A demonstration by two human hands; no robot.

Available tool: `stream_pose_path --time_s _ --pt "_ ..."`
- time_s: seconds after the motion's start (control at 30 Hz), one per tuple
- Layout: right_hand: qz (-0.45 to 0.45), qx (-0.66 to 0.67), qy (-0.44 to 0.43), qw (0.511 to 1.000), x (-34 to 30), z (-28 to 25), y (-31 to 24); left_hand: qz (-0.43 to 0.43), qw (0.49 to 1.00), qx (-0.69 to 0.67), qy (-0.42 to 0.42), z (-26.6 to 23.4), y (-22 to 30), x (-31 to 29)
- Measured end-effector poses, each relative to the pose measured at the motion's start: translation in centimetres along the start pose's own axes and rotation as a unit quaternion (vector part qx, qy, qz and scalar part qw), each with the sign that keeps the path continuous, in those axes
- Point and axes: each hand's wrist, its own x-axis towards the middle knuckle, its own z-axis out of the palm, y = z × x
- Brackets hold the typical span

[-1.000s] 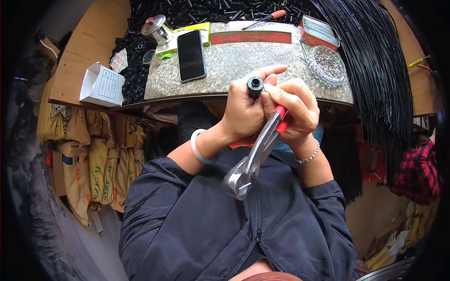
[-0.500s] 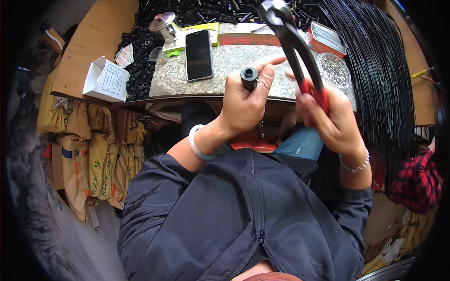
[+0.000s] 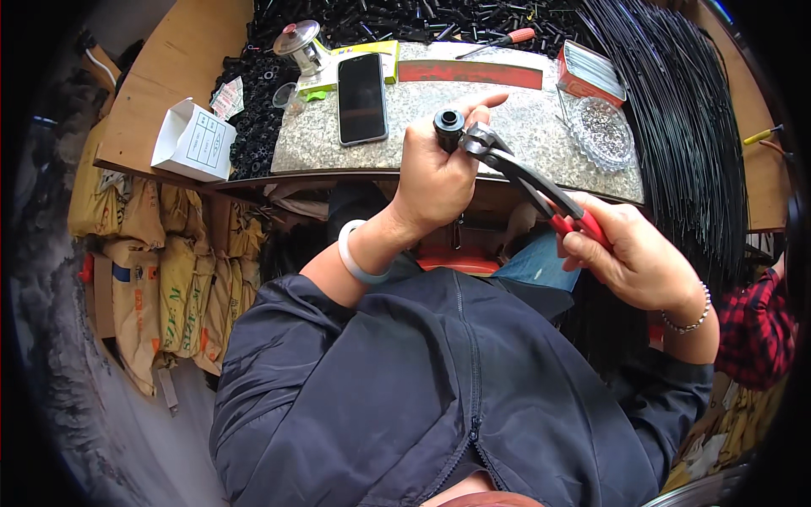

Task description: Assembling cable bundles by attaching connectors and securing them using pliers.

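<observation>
My left hand [image 3: 439,173] is closed around a black cylindrical tube fitting [image 3: 449,123], its round hollow end facing up; the index finger stretches out to the right. My right hand [image 3: 629,253] grips the red handles of a pair of pliers [image 3: 534,188]. The metal jaws of the pliers meet the right side of the fitting, beside my left thumb. Whether the jaws pinch a small part there I cannot make out. Both hands are above the near edge of the speckled worktop [image 3: 414,110].
A phone [image 3: 361,99], a white box [image 3: 194,142] and a metal canister [image 3: 304,51] stand to the left. On the right are a glass dish [image 3: 602,133] of small metal parts, a red box [image 3: 591,72] and long black rods [image 3: 676,127]. A screwdriver [image 3: 519,35] lies behind, near heaped black parts.
The pliers have swung down and left from a raised, upright position, and their jaws are now at the fitting. My right hand has moved lower and to the right. My left hand has barely moved.
</observation>
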Motion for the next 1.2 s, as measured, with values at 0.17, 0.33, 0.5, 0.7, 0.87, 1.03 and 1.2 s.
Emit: stream_pose_path --time_s 0.17,0.33,0.5,0.7,0.87,1.03,1.2 --pt "0.168 0.011 -0.072 0.983 0.1 -1.5 -2.6 0.02 0.999 0.046 -0.005 0.0 -0.2 -0.3" --pt "0.164 0.074 -0.069 0.981 0.1 -0.1 0.0 0.032 0.997 0.074 -0.005 -0.3 0.2 -0.1" --pt "-0.043 0.055 -0.004 0.998 0.5 2.0 2.7 0.001 1.0 0.008 0.01 -0.1 1.6 0.0" --pt "0.09 0.007 0.009 0.996 -0.3 0.5 -0.2 -0.003 0.998 0.063 -0.007 -0.3 1.8 0.1" --pt "0.107 -0.076 0.022 0.991 -0.4 0.0 -1.8 0.068 0.989 0.129 -0.022 -0.3 1.9 0.6" --pt "-0.044 -0.064 0.143 0.987 0.8 0.9 4.4 -0.025 0.999 0.016 -0.023 -1.2 3.9 2.0" --pt "0.015 -0.381 0.263 0.886 3.4 1.7 13.6 -0.088 0.993 -0.067 -0.037 -0.1 4.0 -0.3"
